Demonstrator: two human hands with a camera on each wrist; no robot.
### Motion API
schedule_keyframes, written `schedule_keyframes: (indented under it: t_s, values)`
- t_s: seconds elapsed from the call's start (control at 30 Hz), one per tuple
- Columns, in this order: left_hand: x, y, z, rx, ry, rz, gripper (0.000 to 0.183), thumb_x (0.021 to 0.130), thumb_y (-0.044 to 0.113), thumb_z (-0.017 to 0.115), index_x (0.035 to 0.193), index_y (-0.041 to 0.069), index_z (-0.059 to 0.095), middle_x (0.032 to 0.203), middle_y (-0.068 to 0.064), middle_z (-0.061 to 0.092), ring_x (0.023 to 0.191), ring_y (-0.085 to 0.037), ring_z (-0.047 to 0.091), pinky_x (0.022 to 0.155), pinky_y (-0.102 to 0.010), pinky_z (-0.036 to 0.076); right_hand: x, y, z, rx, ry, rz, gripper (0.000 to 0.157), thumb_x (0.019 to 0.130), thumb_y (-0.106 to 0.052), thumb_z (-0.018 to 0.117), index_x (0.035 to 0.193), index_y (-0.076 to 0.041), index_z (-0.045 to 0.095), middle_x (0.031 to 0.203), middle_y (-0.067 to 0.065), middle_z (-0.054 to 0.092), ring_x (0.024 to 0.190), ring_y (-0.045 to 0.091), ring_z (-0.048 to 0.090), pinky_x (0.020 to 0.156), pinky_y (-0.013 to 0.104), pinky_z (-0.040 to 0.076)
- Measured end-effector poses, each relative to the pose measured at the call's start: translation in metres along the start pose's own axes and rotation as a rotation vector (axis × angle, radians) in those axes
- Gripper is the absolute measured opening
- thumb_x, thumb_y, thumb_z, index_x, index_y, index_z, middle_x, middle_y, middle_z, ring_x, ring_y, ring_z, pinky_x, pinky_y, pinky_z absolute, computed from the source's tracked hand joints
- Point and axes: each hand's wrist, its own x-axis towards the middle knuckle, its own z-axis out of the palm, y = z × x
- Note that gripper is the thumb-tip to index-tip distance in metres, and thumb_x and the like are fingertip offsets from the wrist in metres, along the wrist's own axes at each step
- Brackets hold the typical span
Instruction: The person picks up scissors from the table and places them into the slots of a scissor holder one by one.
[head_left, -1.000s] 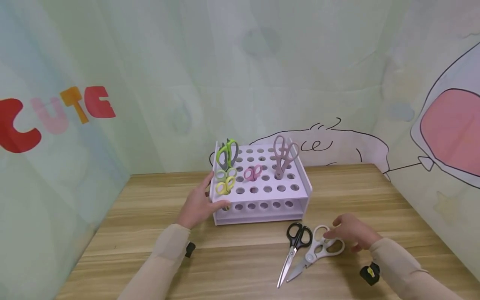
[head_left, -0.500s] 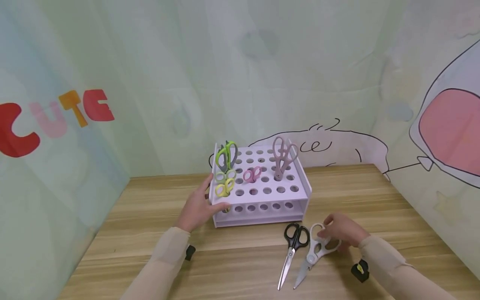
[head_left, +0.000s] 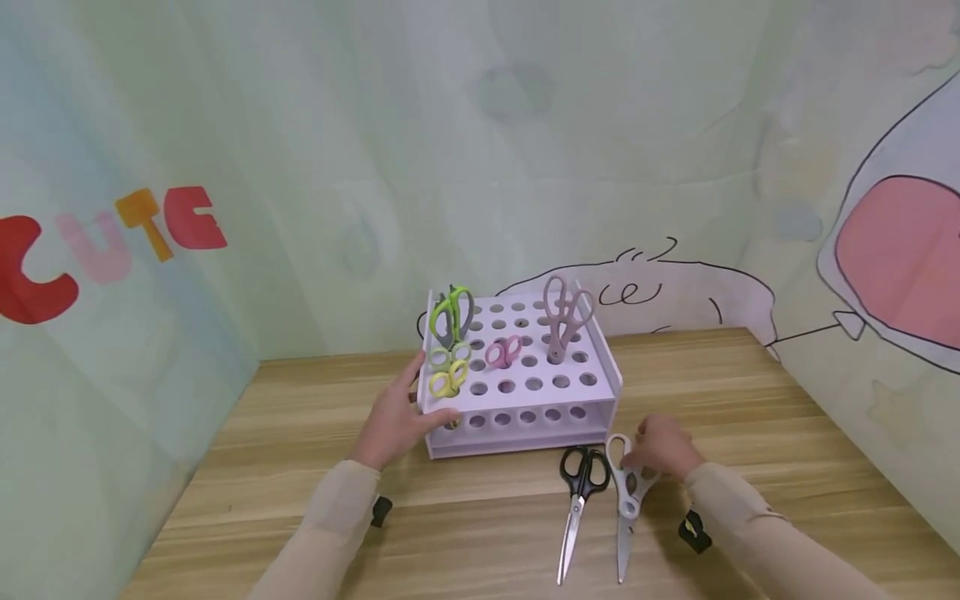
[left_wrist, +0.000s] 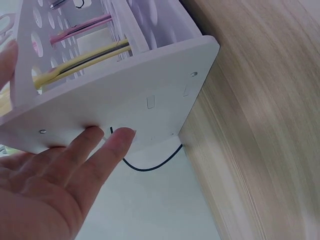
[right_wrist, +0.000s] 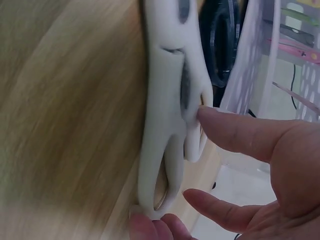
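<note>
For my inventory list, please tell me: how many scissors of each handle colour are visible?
White scissors: 1
Black scissors: 1
Yellow scissors: 1
Pink scissors: 1
Mauve scissors: 1
Green-and-grey scissors: 1
Pale green scissors: 1
Total: 7

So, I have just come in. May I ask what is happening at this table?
A person's left hand holds the side of a pale rack, while the right hand grips the handles of white scissors. Black-handled scissors lie beside them on the table, unheld. Green, pale green, yellow, pink and mauve scissors stand in the rack's holes.
</note>
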Motion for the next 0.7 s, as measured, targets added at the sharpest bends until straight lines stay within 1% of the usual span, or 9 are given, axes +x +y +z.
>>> schedule_keyframes:
  t_s: [0.1, 0.2, 0.33, 0.47, 0.63, 0.7]
  values:
    - [-0.001, -0.001, 0.001, -0.001, 0.002, -0.001, 0.113, 0.073, 0.037, 0.088, 0.159, 0.012, 0.019, 0.157, -0.013, 0.033, 0.12, -0.033, 0.057, 0.089, -0.036, 0.054, 0.003, 0.0, 0.002, -0.04, 0.009, 0.009, 0.054, 0.063, -0.01, 0.086, 0.104, 0.016, 0.061, 0.086, 0.017, 0.061, 0.078, 0.033, 0.056, 0.065, 0.04, 0.052]
    - [-0.001, -0.001, 0.001, 0.002, 0.006, -0.001, 0.113, 0.073, 0.038, 0.088, 0.159, 0.012, 0.019, 0.158, -0.013, 0.032, 0.121, -0.034, 0.056, 0.09, -0.037, 0.054, 0.005, 0.001, 0.001, -0.089, 0.022, -0.027, 0.054, 0.061, -0.007, 0.084, 0.105, 0.015, 0.061, 0.088, 0.018, 0.062, 0.079, 0.033, 0.055, 0.067, 0.042, 0.052]
    - [0.0, -0.001, 0.002, -0.008, 0.004, 0.008, 0.113, 0.073, 0.039, 0.088, 0.159, 0.012, 0.019, 0.158, -0.013, 0.032, 0.122, -0.034, 0.056, 0.09, -0.037, 0.054, 0.005, 0.002, -0.004, -0.13, 0.023, -0.075, 0.055, 0.058, -0.003, 0.082, 0.105, 0.017, 0.06, 0.089, 0.019, 0.063, 0.076, 0.03, 0.058, 0.066, 0.041, 0.055]
    - [0.0, -0.002, 0.001, -0.001, 0.012, 0.017, 0.113, 0.072, 0.04, 0.088, 0.159, 0.011, 0.02, 0.157, -0.013, 0.034, 0.12, -0.034, 0.057, 0.091, -0.037, 0.053, 0.007, 0.004, -0.01, -0.119, -0.037, -0.073, 0.053, 0.057, -0.003, 0.084, 0.1, 0.017, 0.059, 0.084, 0.016, 0.06, 0.074, 0.027, 0.059, 0.065, 0.038, 0.056]
    - [-0.001, -0.002, 0.001, -0.004, 0.016, 0.031, 0.112, 0.073, 0.038, 0.088, 0.158, 0.009, 0.021, 0.156, -0.015, 0.034, 0.121, -0.034, 0.057, 0.091, -0.037, 0.053, 0.013, 0.007, -0.018, -0.067, -0.15, -0.028, 0.062, 0.062, -0.006, 0.084, 0.11, 0.018, 0.053, 0.088, 0.016, 0.059, 0.079, 0.028, 0.06, 0.067, 0.039, 0.057]
    - [0.0, -0.001, 0.001, -0.003, 0.015, 0.035, 0.111, 0.073, 0.036, 0.088, 0.158, 0.009, 0.021, 0.157, -0.015, 0.033, 0.122, -0.034, 0.055, 0.092, -0.037, 0.052, 0.015, 0.009, -0.021, -0.031, -0.184, 0.004, 0.062, 0.064, -0.005, 0.084, 0.112, 0.017, 0.051, 0.09, 0.017, 0.059, 0.081, 0.029, 0.061, 0.067, 0.04, 0.057]
